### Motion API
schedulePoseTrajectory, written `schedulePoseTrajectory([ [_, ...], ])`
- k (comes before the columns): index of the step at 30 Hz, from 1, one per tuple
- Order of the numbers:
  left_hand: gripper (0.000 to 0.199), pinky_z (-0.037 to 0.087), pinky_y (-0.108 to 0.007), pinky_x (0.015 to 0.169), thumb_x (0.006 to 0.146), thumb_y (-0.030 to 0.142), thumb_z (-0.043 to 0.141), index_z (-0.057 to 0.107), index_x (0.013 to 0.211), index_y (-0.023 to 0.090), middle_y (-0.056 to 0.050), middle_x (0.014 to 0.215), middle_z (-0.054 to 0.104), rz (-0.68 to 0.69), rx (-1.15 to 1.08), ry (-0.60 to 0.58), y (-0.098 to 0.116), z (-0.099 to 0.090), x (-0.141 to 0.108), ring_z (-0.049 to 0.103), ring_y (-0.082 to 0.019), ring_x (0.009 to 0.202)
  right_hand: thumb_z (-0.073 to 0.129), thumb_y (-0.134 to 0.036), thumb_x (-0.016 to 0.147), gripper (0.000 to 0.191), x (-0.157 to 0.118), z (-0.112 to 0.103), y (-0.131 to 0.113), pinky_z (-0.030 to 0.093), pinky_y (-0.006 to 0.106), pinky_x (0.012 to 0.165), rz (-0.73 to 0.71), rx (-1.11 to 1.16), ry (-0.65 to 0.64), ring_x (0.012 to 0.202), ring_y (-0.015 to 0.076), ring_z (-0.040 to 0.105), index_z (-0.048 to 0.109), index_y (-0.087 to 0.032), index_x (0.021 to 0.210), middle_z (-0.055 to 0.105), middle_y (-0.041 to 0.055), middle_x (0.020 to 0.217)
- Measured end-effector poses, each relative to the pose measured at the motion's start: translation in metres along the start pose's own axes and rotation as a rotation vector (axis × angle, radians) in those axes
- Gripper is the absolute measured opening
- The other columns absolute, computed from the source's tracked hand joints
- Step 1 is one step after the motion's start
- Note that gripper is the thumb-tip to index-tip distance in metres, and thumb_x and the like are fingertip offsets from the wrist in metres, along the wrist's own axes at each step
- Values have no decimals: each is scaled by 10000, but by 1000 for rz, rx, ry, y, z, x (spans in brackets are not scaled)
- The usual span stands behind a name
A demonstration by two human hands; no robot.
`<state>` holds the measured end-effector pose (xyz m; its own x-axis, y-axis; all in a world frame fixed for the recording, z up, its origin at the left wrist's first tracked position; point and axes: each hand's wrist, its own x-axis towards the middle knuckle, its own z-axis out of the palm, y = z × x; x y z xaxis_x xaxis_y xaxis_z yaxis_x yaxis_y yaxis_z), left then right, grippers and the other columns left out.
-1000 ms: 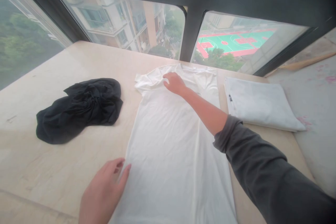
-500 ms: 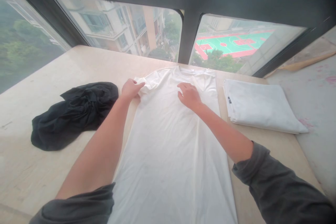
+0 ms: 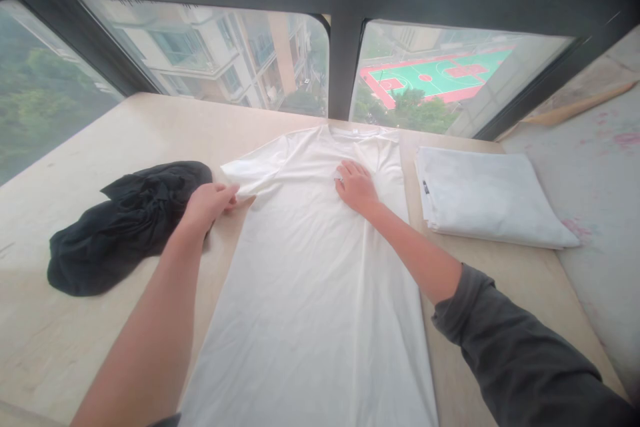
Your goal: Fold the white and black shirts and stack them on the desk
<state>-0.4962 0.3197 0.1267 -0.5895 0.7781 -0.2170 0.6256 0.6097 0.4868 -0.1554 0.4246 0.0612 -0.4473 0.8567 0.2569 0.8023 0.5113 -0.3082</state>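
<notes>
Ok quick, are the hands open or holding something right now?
Left hand: closed, holding the sleeve of the white T-shirt.
Right hand: curled on the white T-shirt; can't tell whether it grips any.

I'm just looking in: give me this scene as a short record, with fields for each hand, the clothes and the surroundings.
Left hand: pinching the spread sleeve of the white T-shirt
Right hand: on the shirt's chest; grip unclear
T-shirt: laid out, neckline toward the windows, lightly wrinkled
Left of shirt: bunched black cloth
Right of shirt: folded white cloth
Surface: pale ledge
Outside: buildings, trees, green-and-red court
</notes>
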Motion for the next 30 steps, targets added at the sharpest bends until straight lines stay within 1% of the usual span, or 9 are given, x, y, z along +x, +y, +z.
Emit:
schedulePoseTrajectory([
  [3,375,502,-440,803,737,565,619,688,784,200,-118,759,708,-13,135,45,16,-6,25,673,-349,878,460,-262,964,397,0,0,0,280,457,1181,2,12,6,1401,294,396,590,-139,1318,523,137,1468],
  [6,553,468,-478,942,757,559,620,641,1160,180,-196,1191,672,72,277,168,38,-7,57,607,-385,1138,460,-255,960,391,0,1,1,286,457,1181,2,22,11,1400,293,398,593,-136,1308,522,138,1470],
  [8,610,466,-450,957,769,535,620,588,1262,178,-210,1336,596,181,370,156,53,-4,78,584,-368,1189,460,-251,958,388,0,1,1,291,455,1180,-3,28,18,1397,290,402,593,-135,1304,524,136,1469],
  [10,495,481,-400,922,734,489,666,659,1131,194,-173,1245,657,257,416,48,64,0,96,622,-336,1115,462,-250,957,384,1,1,1,296,455,1178,-7,31,27,1392,289,408,593,-139,1300,529,134,1463],
  [12,301,489,-352,863,664,413,724,702,880,205,-125,1033,723,284,430,-56,73,3,111,660,-304,993,465,-249,956,380,1,1,0,300,455,1175,-6,31,29,1389,288,412,595,-142,1296,532,133,1458],
  [15,135,482,-328,818,621,315,717,657,676,207,-100,843,714,295,440,-92,78,3,126,666,-289,916,466,-249,957,376,1,1,0,301,456,1176,3,34,27,1390,289,411,601,-143,1292,531,131,1460],
  [18,118,478,-342,831,646,308,680,643,683,202,-107,808,697,293,446,-74,79,1,136,653,-295,931,464,-247,958,373,1,0,-1,302,468,1174,7,41,26,1393,291,409,604,-151,1290,527,129,1465],
  [23,258,487,-354,812,639,401,726,672,806,212,-110,906,710,326,432,-99,81,8,147,652,-288,910,466,-240,955,381,1,-2,-2,298,466,1177,11,42,20,1394,292,404,602,-140,1296,528,135,1463],
  [30,176,470,-361,857,717,369,647,672,798,215,-122,922,709,357,465,-47,92,25,162,643,-307,981,465,-246,957,377,0,-2,-3,308,464,1175,15,33,27,1390,299,411,607,-138,1289,528,136,1464],
])
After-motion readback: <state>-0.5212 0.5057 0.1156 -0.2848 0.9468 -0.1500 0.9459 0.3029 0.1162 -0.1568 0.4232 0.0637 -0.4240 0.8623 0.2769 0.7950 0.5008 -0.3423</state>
